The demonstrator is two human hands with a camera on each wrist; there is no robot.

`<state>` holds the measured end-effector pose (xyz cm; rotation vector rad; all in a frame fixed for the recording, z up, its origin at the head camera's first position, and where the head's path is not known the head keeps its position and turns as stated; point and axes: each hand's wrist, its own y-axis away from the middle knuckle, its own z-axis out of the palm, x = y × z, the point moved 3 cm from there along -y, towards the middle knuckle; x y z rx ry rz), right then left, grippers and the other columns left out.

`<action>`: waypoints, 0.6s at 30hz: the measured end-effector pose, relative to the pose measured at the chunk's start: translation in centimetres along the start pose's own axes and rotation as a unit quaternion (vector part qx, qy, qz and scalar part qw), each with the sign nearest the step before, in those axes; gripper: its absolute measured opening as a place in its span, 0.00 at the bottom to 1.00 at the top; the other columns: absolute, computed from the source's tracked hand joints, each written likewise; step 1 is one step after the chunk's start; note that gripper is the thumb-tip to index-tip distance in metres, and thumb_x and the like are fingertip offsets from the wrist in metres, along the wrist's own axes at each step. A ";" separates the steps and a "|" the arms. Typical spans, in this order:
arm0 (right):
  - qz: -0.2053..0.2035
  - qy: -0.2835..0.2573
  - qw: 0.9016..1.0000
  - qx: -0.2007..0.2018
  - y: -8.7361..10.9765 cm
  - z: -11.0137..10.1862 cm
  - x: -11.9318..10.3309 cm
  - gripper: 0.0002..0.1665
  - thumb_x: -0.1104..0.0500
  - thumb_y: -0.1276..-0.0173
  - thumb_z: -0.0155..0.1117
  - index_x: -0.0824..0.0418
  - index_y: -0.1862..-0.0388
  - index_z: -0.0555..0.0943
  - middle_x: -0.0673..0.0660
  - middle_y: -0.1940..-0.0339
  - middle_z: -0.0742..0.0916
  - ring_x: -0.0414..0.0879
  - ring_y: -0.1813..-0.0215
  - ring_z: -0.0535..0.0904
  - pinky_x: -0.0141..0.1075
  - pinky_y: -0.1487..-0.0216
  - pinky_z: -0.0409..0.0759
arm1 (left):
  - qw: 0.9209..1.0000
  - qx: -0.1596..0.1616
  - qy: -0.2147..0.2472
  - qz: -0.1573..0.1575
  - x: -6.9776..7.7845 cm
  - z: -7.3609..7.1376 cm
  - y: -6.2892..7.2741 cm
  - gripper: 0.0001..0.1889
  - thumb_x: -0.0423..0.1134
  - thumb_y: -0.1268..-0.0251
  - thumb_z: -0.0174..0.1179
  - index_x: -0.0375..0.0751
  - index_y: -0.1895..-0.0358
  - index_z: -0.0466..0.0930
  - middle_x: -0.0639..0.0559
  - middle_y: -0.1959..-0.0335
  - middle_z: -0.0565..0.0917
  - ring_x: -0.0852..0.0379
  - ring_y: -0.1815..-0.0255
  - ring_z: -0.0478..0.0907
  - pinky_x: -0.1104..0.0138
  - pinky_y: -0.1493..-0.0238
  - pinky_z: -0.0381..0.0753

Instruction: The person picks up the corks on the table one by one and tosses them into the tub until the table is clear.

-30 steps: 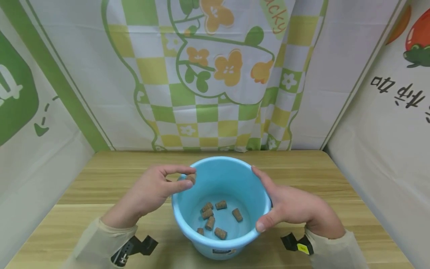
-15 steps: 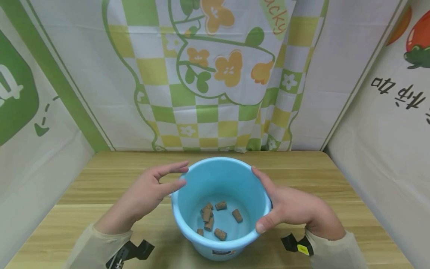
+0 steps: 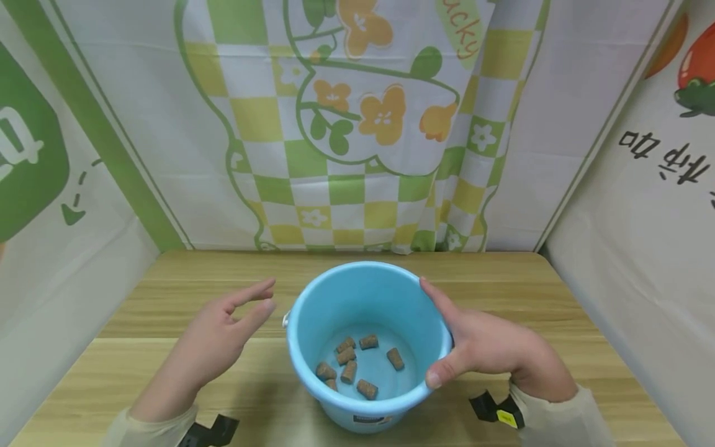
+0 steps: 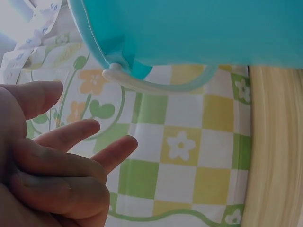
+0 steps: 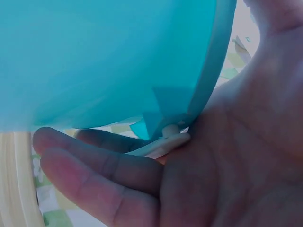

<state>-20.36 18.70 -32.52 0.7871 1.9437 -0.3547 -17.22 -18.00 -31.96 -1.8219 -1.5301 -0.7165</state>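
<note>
A light blue bucket (image 3: 363, 285) stands on the table in the head view, with several brown corks (image 3: 349, 372) on its bottom. One cork (image 3: 326, 371) lies against the left side of the inside. My right hand (image 3: 486, 347) holds the bucket's right rim, thumb over the edge. Its other fingers (image 5: 99, 184) lie along the outer wall, by the white handle's pivot. Left of the bucket and apart from it is my left hand (image 3: 215, 338), holding nothing. Two of its fingers (image 4: 116, 153) reach out loosely and others are bent in the left wrist view.
The bucket's white handle (image 4: 156, 86) hangs on its far side. A wooden table (image 3: 184, 298) lies beneath, with a patterned curtain (image 3: 357, 198) hanging behind it. White printed cloth walls flank the table on both sides.
My left hand has let go of a cork over the bucket and drawn back to the left. That cork now lies inside. My right hand has stayed on the rim.
</note>
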 end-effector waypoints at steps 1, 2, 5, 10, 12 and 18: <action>-0.002 0.003 1.000 0.002 0.0 0.0 0.0 0.81 0.49 0.47 0.82 0.49 0.19 0.26 0.65 0.31 0.70 0.57 0.41 0.76 0.46 0.43 0.75 | 1.000 0.001 -0.004 -0.001 -0.1 0.0 0.1 0.29 0.62 0.25 0.49 0.53 0.28 0.71 0.48 0.35 0.77 0.35 0.36 0.71 0.36 0.45 0.70; -0.004 0.008 1.000 0.006 0.0 0.0 -0.1 0.81 0.48 0.48 0.83 0.49 0.19 0.27 0.65 0.30 0.67 0.57 0.40 0.74 0.46 0.43 0.75 | 1.000 0.002 -0.006 -0.001 -0.3 0.0 0.2 0.29 0.62 0.25 0.49 0.53 0.27 0.70 0.47 0.35 0.77 0.35 0.36 0.71 0.35 0.45 0.70; -0.012 0.025 0.999 0.016 0.1 0.0 -0.2 0.81 0.46 0.49 0.83 0.48 0.19 0.29 0.63 0.25 0.60 0.57 0.37 0.70 0.47 0.42 0.73 | 1.000 0.006 -0.013 -0.003 -0.7 0.1 0.4 0.29 0.61 0.25 0.49 0.54 0.27 0.70 0.48 0.35 0.76 0.37 0.43 0.77 0.37 0.49 0.73; -0.024 0.062 0.997 0.040 0.2 -0.4 -0.2 0.80 0.37 0.50 0.80 0.51 0.18 0.31 0.65 0.23 0.56 0.55 0.37 0.71 0.45 0.43 0.74 | 0.998 0.001 -0.055 -0.029 -1.4 0.4 0.4 0.34 0.65 0.26 0.48 0.48 0.26 0.68 0.42 0.33 0.74 0.37 0.45 0.78 0.39 0.51 0.75; -0.016 0.067 0.996 0.061 0.5 -0.8 -0.2 0.78 0.34 0.47 0.76 0.53 0.18 0.31 0.67 0.23 0.56 0.57 0.39 0.74 0.46 0.46 0.77 | 0.994 -0.003 -0.103 -0.046 -1.8 0.4 0.2 0.39 0.68 0.27 0.46 0.42 0.26 0.66 0.35 0.33 0.72 0.31 0.42 0.75 0.36 0.49 0.72; 0.016 0.088 0.957 0.277 1.5 -2.9 0.3 0.61 0.42 0.32 0.67 0.48 0.17 0.37 0.64 0.20 0.54 0.67 0.33 0.69 0.56 0.43 0.75 | 0.965 0.020 -0.251 -0.074 -3.1 0.5 -0.1 0.42 0.65 0.25 0.43 0.28 0.28 0.64 0.20 0.34 0.64 0.19 0.40 0.65 0.32 0.51 0.70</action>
